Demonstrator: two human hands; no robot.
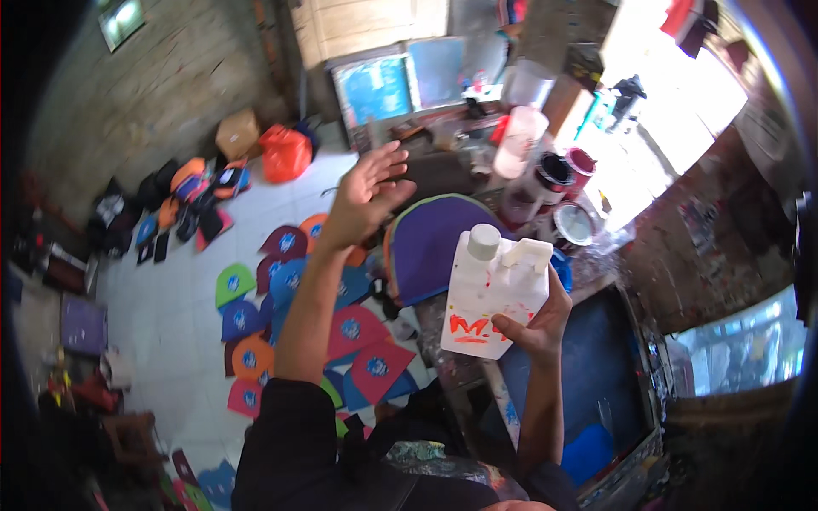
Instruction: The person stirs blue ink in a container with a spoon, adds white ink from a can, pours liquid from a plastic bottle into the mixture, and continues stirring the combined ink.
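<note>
My right hand (545, 328) grips a white plastic jerrycan (474, 285) by its side, with the thumb across the front. The can is held upright, slightly tilted. Its pale screw cap (485, 242) is on, and red marks are on its front. Raised to the left of it, my left hand (368, 194) holds nothing; its fingers are apart. Between and beyond my hands lies a dome-shaped purple piece (434, 243) with a green edge, partly covered by the can. Under my right forearm is a dark framed panel (575, 366) with a blue shape on it.
Several coloured dome-shaped pieces (354, 332) with blue prints are spread over the tiled floor (162, 332) at left. Paint-stained tubs (555, 173) and a pink-white container (520, 140) crowd the bench at right. An orange bag (285, 153) and a cardboard box (238, 134) sit by the far wall.
</note>
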